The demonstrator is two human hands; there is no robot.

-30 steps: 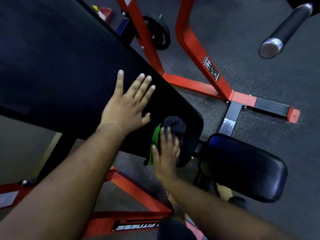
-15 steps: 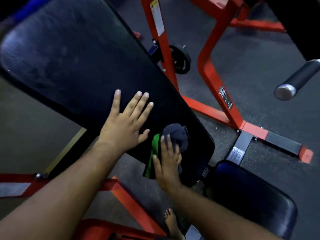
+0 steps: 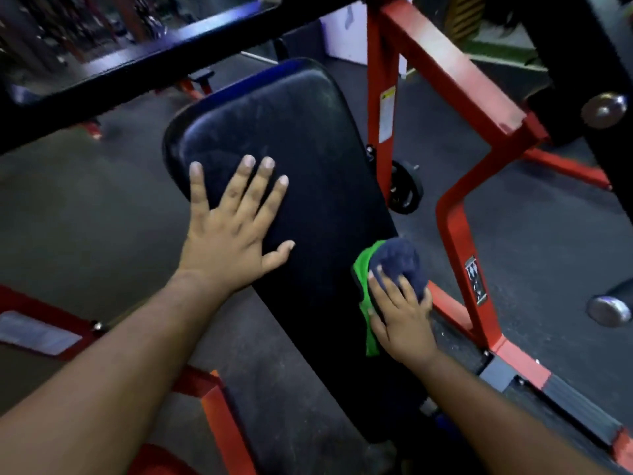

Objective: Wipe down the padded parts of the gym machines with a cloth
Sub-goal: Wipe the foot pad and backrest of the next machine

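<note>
- Dark rubber gym floor [image 3: 85, 214] beneath everything, speckled grey.
- Red steel machine frame [image 3: 455, 214] to the right of the pad, with a white sticker on its upright and a black label lower down; more red tubing at lower left.
- Black crossbar [image 3: 144, 60] slanting across the top left, above the pad's upper end.
- Long black back pad [image 3: 322, 186], tilted, running from upper centre down toward lower centre, faintly dusty on its upper half.
- Left hand [image 3: 233, 234] flat on the pad's upper left part, fingers straight and spread, thumb out to the right, holding nothing.
- Right hand [image 3: 400, 320] at the pad's right edge, about halfway down, fingers extended and pressing on the cloth.
- Cloth [image 3: 394, 262] bunched under the right fingertips, dark blue on top with bright green showing at its left side, lying against the pad's right edge.
- Small black weight plate [image 3: 406, 192] behind the pad, by the red upright.
- Two round metal bar ends [image 3: 604, 109] at the far right, blurred.
</note>
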